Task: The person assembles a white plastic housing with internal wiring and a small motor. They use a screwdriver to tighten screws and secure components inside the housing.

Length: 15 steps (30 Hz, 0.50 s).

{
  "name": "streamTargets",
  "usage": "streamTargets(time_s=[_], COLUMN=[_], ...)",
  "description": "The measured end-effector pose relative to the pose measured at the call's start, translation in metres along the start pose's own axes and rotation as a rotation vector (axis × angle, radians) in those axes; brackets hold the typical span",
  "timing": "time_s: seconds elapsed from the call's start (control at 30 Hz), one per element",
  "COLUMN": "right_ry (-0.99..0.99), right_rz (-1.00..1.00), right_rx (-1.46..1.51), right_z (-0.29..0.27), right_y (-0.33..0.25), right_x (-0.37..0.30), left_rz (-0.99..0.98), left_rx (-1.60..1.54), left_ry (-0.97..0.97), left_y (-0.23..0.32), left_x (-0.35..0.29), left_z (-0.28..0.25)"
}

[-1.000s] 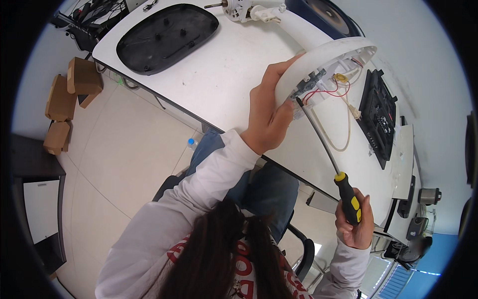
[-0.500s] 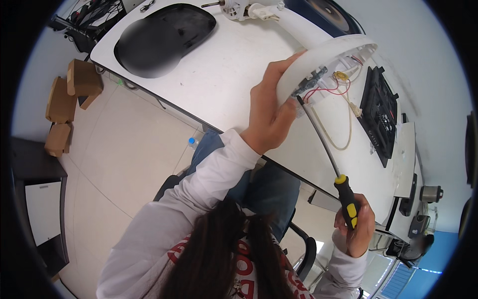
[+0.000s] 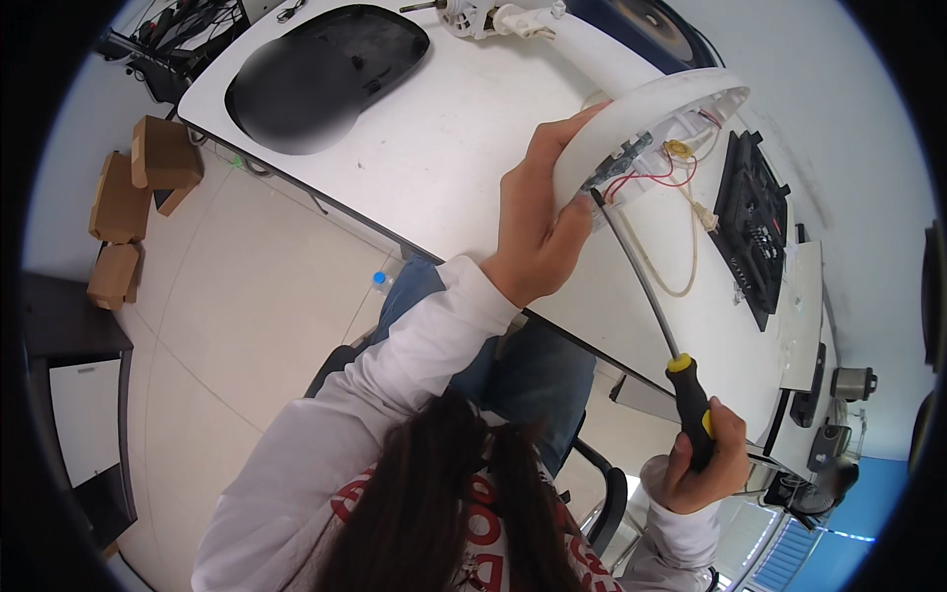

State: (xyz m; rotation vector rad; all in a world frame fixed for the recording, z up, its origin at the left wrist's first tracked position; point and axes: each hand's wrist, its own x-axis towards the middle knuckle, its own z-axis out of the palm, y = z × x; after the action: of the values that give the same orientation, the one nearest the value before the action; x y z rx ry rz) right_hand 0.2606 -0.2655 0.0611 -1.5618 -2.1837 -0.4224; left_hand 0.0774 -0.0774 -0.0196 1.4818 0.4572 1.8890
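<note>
Boxes: a few brown cardboard boxes [image 3: 133, 202] lie on the floor at far left, well apart from the work.
Black cover: a dark oval panel [image 3: 326, 69] lies flat on the far left part of the white table [image 3: 464, 148], untouched.
Left hand: the left hand [image 3: 538, 222] grips the near edge of the white round housing [image 3: 641, 123], thumb on one side and fingers wrapped over the rim, pressed together. It holds the housing tilted up on edge above the table.
Housing: open side faces right; a small circuit board [image 3: 621, 163] with red wires [image 3: 661, 178] shows inside, and a pale cord [image 3: 681, 247] loops down onto the table.
Screwdriver: the long shaft [image 3: 636, 276] runs from the board down to the black and yellow handle, tip meeting the board's near end.
Right hand: the right hand [image 3: 705, 464] is closed in a fist round the handle, near right, off the table edge.
Doing it well: likely best to keep the shaft in line with the screw, press in firmly while turning, and brace the housing steady so the tip does not slip onto the wires.
Black grille: a dark ribbed panel [image 3: 755, 227] lies on the table at right.
</note>
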Motion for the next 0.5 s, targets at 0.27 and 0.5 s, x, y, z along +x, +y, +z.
streamTargets(time_s=[0.27,0.5], right_ry=[-0.39,-0.538], right_rz=[1.033,0.693], right_rx=[1.437,1.271], right_z=[-0.006,-0.012], right_y=[-0.002,0.01], right_x=[0.021,0.021], left_rz=[0.018,0.058], left_rx=[0.054,0.079], left_ry=[-0.016,-0.006], left_y=[0.0,-0.002], left_x=[0.001,0.002], left_z=[-0.003,0.0])
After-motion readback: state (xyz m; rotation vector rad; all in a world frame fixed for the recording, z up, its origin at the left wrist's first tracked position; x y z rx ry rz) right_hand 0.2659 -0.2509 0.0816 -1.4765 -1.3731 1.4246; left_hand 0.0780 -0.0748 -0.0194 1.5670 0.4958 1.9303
